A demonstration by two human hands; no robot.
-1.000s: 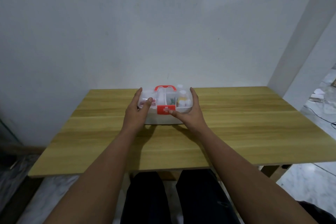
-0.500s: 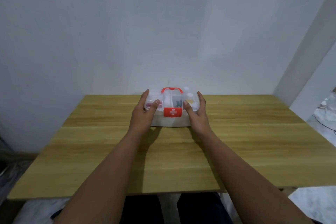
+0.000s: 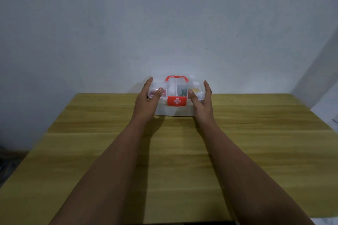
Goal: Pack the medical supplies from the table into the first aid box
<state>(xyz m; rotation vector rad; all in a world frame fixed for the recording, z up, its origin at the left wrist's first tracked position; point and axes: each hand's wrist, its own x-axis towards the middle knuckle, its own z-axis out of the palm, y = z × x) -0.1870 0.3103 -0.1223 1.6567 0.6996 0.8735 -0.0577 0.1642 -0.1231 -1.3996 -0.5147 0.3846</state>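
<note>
A small first aid box (image 3: 176, 109) with a clear lid, a red handle and a red latch with a white cross stands on the far middle of the wooden table (image 3: 175, 160). Its lid is down, and small bottles and other supplies show through it. My left hand (image 3: 147, 99) grips the box's left end with the thumb on the lid. At the right end my right hand (image 3: 202, 99) grips it the same way.
A white wall rises right behind the table's far edge. To the right a white pillar (image 3: 318, 71) stands past the table's corner. Bare tabletop lies on both sides of the box and in front of it.
My right thumb has moved off the red latch onto the lid's right half. The view has tilted upward; the box stays in place with both hands on it.
</note>
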